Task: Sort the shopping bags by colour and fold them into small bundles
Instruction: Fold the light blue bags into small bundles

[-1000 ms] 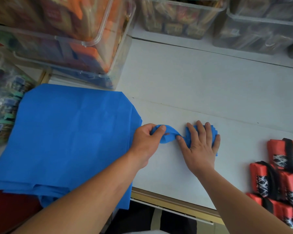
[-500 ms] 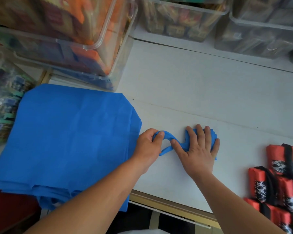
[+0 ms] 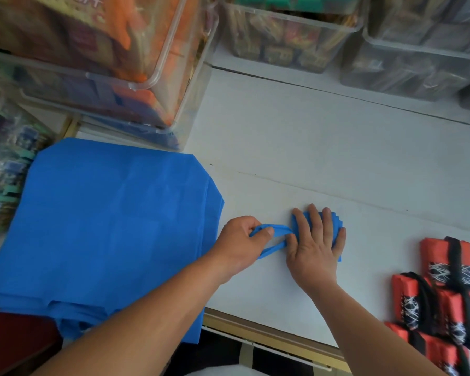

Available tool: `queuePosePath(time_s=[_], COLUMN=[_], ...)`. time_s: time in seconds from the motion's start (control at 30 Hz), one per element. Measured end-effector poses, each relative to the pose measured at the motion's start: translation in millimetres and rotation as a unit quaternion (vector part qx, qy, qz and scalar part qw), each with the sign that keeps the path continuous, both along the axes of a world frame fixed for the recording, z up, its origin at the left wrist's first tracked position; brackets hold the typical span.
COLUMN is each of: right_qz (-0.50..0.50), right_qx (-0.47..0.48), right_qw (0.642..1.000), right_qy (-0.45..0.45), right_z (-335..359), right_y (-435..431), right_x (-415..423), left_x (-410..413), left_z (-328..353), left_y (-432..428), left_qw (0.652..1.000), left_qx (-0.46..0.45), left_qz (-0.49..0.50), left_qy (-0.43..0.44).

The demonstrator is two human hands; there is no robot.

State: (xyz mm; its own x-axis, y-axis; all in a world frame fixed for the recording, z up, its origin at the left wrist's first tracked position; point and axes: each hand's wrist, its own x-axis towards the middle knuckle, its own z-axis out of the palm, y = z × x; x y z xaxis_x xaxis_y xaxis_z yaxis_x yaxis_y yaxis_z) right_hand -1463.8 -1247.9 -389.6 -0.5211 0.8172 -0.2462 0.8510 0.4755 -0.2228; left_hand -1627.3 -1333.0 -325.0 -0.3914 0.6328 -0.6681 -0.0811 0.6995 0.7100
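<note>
The left grip [image 3: 243, 237] pinches the blue strap [image 3: 278, 228] at frame centre. The right grip [image 3: 314, 246], fingers straight, presses the folded blue bundle [image 3: 337, 223] flat on the desk [image 3: 310, 147]. The strap leads under the right thumb. A blue bag stack [image 3: 114, 226] lies left, and red bundles [image 3: 445, 280] lie lower right.

Soft, even daylight, faint shadows, wide-angle bending at edges — top bins [image 3: 291, 36] slightly blurred

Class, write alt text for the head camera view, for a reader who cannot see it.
A person's right hand presses a folded blue bag flat on a white table while the left hand pinches its handle loop. A stack of flat blue bags lies to the left; red bundles lie at the right.
</note>
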Motion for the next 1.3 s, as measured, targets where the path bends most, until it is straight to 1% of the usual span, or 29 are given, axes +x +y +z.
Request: queuePosePath(time_s=[0.07, 0.13, 0.17, 0.2, 0.27, 0.3, 0.33, 0.37, 0.43, 0.47, 0.5, 0.53, 0.6, 0.7, 0.83, 0.9, 0.93, 1.0, 1.07, 1.17, 1.23, 1.3], right_qz=[0.032, 0.083, 0.093, 0.075, -0.018, -0.070, -0.116, -0.164, -0.260, -0.293, -0.317, -0.339, -0.376, -0.388, -0.331, -0.273, -0.236, -0.144, -0.029, 0.118, 0.155, 0.158], right_qx=[-0.019, -0.031, -0.042, -0.063, -0.090, -0.070, -0.046, -0.041, -0.093, -0.126, -0.159, -0.189, -0.247, -0.315, -0.355, -0.370, -0.373, -0.376, -0.369, -0.298, -0.251, -0.203], right_qw=[0.999, 0.995, 0.993, 0.992, 0.988, 0.986, 0.984, 0.981, 0.961, 0.948, 0.935, 0.921, 0.889, 0.847, 0.826, 0.823, 0.828, 0.850, 0.871, 0.892, 0.898, 0.902], right_qy=[0.004, 0.037, 0.062, 0.085, 0.123, 0.134, 0.124, 0.093, 0.016, -0.006, -0.008, 0.013, 0.085, 0.181, 0.287, 0.334, 0.347, 0.340, 0.322, 0.318, 0.327, 0.346], right_z=[5.0, 11.1, 14.7, 16.5, 21.0, 24.9, 29.5, 35.4, 50.0, 54.7, 56.0, 54.9, 55.6, 62.5, 89.0, 113.5, 127.8, 158.5, 186.6, 214.3, 221.9, 227.0], right_y=[4.8, 10.6, 13.3, 15.8, 19.9, 20.4, 21.2, 22.2, 25.4, 26.6, 27.7, 29.3, 32.5, 40.8, 41.7, 38.8, 37.1, 34.0, 29.6, 23.7, 22.2, 25.1], right_x=[6.1, 17.6, 22.3, 26.2, 29.4, 28.8, 28.4, 28.3, 28.0, 27.7, 27.5, 27.7, 28.7, 30.6, 41.5, 52.2, 59.1, 74.7, 90.9, 115.7, 129.4, 138.3], left_x=[0.8, 4.6, 6.9, 9.9, 17.9, 22.2, 26.4, 30.2, 35.6, 36.9, 37.4, 37.9, 39.2, 39.6, 37.5, 36.8, 37.3, 41.4, 48.7, 68.0, 84.3, 100.0], left_z=[0.8, 2.8, 3.9, 5.0, 7.5, 8.7, 9.9, 11.4, 12.5, 13.3, 13.1, 12.6, 11.8, 11.5, 19.6, 30.2, 37.6, 58.6, 83.5, 120.8, 144.2, 164.6], left_y=[-0.5, 2.2, 4.1, 6.4, 10.8, 11.8, 12.7, 13.4, 14.3, 14.6, 14.5, 14.0, 11.1, 5.4, -2.2, -4.9, -5.5, -3.1, 2.5, 13.3, 17.6, 20.0], left_qw=[1.000, 0.999, 0.998, 0.997, 0.996, 0.994, 0.992, 0.990, 0.987, 0.986, 0.986, 0.985, 0.983, 0.979, 0.984, 0.985, 0.985, 0.986, 0.987, 0.991, 0.995, 0.995], left_qx=[-0.004, -0.016, -0.028, -0.041, -0.063, -0.072, -0.082, -0.091, -0.104, -0.105, -0.107, -0.109, -0.119, -0.133, -0.135, -0.146, -0.149, -0.147, -0.128, -0.073, -0.032, 0.011], left_qz=[0.005, -0.010, -0.017, -0.027, -0.049, -0.062, -0.073, -0.081, -0.086, -0.085, -0.084, -0.084, -0.085, -0.084, -0.059, -0.056, -0.060, -0.079, -0.100, -0.107, -0.092, -0.097], left_qy=[0.020, 0.041, 0.050, 0.053, 0.051, 0.052, 0.058, 0.066, 0.086, 0.094, 0.100, 0.104, 0.114, 0.131, 0.103, 0.075, 0.056, 0.020, 0.017, 0.025, 0.016, -0.002])
